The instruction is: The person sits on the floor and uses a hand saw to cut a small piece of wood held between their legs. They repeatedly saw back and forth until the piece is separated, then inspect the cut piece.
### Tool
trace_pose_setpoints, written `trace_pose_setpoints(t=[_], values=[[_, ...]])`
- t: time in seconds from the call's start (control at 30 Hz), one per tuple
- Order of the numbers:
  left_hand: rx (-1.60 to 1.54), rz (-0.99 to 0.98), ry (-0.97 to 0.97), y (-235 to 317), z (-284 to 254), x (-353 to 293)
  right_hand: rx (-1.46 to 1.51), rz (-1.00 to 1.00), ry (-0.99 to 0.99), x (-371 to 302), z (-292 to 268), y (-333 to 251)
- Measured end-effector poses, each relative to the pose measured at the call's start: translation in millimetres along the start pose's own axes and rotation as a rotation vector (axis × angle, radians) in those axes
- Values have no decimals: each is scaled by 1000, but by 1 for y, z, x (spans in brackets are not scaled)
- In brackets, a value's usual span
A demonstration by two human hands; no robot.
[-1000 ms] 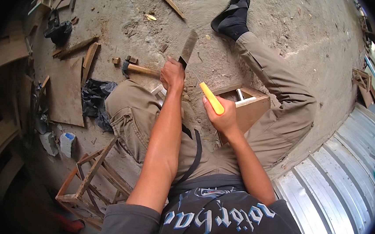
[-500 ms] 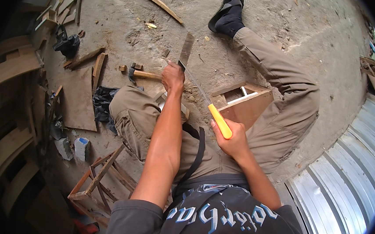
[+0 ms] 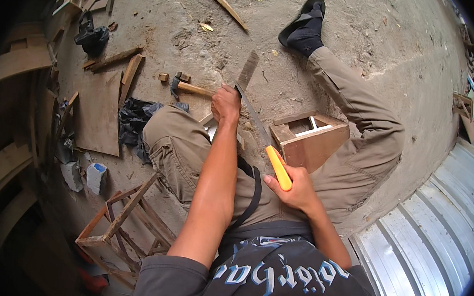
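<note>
My right hand [image 3: 294,187] is closed around the yellow handle of a saw [image 3: 279,169], thumb along the grip. Its long, narrow metal blade slants up and left to my left hand [image 3: 226,102]. That hand is a fist at the lower end of a flat, grey-brown strip [image 3: 248,70], apparently wood, which points away from me. Blade and strip meet beside the left knuckles; the exact contact is too small to make out. A claw hammer [image 3: 194,89] lies on the ground just left of that fist. Right of the blade sits a small wooden box frame [image 3: 318,146] with a white bar inside.
My bent legs [image 3: 357,102] surround the work on the dirt floor. To the left are a plywood sheet [image 3: 99,117], black plastic bags [image 3: 92,37] and a slatted wooden frame [image 3: 113,230]. Corrugated metal sheeting [image 3: 407,245] lies at the right. A long wood strip [image 3: 220,2] rests ahead.
My right hand and the saw have drawn back slightly toward me. My left hand keeps its grip on the strip. The whole view has shifted and turned a little.
</note>
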State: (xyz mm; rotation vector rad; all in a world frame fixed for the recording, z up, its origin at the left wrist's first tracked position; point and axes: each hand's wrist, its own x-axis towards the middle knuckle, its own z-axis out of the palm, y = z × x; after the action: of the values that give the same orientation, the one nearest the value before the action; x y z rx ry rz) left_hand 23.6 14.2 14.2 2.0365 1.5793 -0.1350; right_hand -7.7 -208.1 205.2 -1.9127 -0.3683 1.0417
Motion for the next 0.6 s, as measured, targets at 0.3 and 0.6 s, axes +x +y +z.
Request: trace_pose_setpoints(t=[0.3,0.6], values=[[11,-41,-57,3,-9,-4,-72,66,137,-63,3,-25],[-79,-29,-130,13,-11,5,-101,40,118,53,13,-10]])
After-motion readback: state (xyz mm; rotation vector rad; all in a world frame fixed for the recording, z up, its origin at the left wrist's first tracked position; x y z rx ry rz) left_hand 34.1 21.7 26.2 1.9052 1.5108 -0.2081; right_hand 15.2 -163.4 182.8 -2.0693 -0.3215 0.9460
